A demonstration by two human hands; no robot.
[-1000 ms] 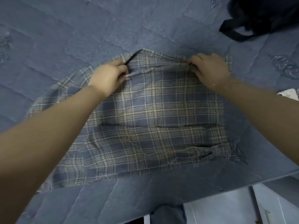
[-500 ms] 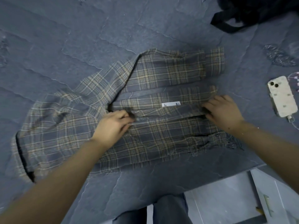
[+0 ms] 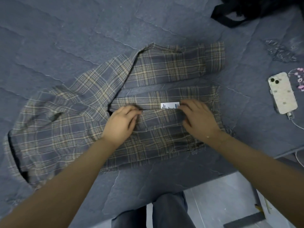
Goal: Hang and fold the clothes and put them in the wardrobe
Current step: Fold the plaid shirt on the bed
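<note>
Blue bedspread (image 3: 82, 30), plaid shirt (image 3: 164, 71), fingertips hidden

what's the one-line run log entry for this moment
step: folding plaid shirt on bed | left hand: pinches fold edge | right hand: grips fold edge by label

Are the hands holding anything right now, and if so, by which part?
Both hold the plaid shirt at its folded edge: the left hand pinches it left of the white label, the right hand beside it.
</note>
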